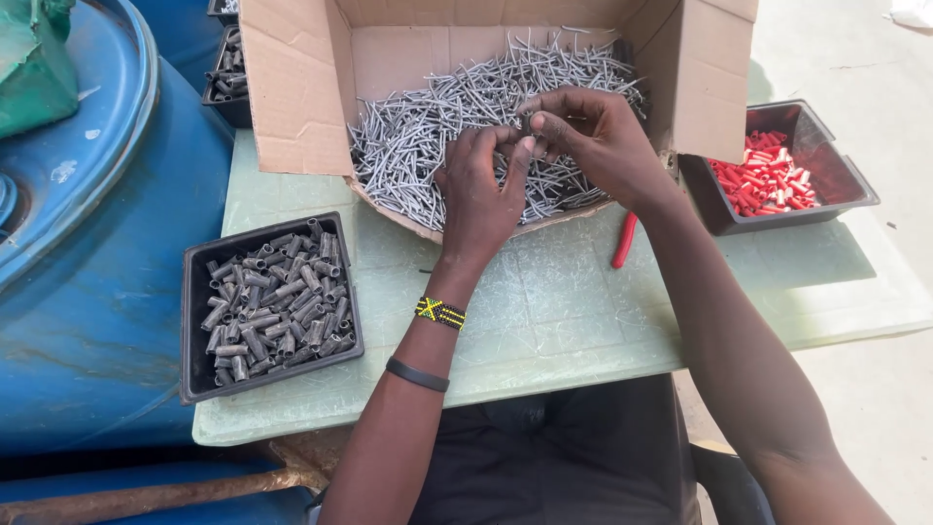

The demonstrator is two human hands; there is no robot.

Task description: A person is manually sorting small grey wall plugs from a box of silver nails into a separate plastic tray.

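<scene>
My left hand [478, 190] and my right hand [593, 136] meet over an open cardboard box [292, 87] filled with several thin grey metal pins [418, 126]. Between the fingertips of both hands sits one small dark metal piece [526, 124], pinched from both sides. My left wrist wears a beaded yellow and black band and a black band. A black tray of short grey metal sleeves [272, 306] lies to the left of my left forearm.
A black tray of red plastic plugs [768, 175] stands at the right. A red-handled tool [624, 240] pokes out under the box. All rest on a pale green table [573, 311]. A blue drum [87, 253] crowds the left; more dark trays [228, 73] sit behind.
</scene>
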